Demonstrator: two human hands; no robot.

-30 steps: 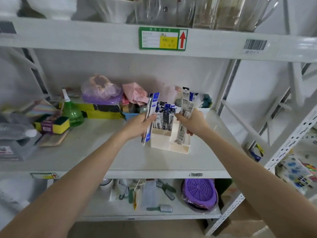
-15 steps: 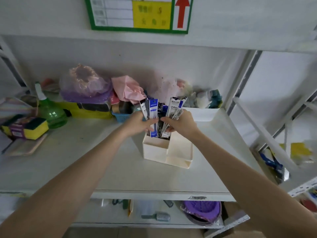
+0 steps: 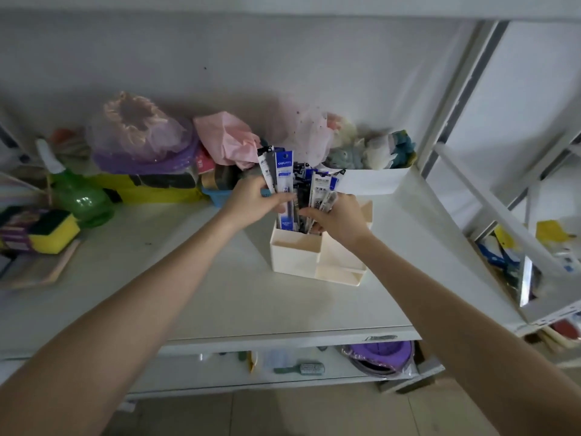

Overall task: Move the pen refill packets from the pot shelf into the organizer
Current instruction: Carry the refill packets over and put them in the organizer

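A cream organizer [image 3: 292, 256] with several compartments stands on the white shelf [image 3: 220, 303]. Its tall rear-left compartment holds several pen refill packets [image 3: 301, 174] standing upright. My left hand [image 3: 251, 202] grips blue and white packets [image 3: 284, 171] at the left of the bunch, their lower ends inside the compartment. My right hand [image 3: 339, 218] holds white packets [image 3: 322, 191] at the right of the bunch, over the same compartment. The organizer's lower front compartments look empty.
Behind the organizer sit a white bin [image 3: 371, 180] of soft items, pink bags [image 3: 226, 140] and a yellow box [image 3: 157, 190]. A green spray bottle [image 3: 78, 196] and sponges [image 3: 50, 231] lie at the left. A slanted white rack post [image 3: 490, 196] stands at the right.
Both hands brought their packets down into the organizer's tall compartment and drew together. The camera moved closer and tilted down, so the upper shelf label left the view.
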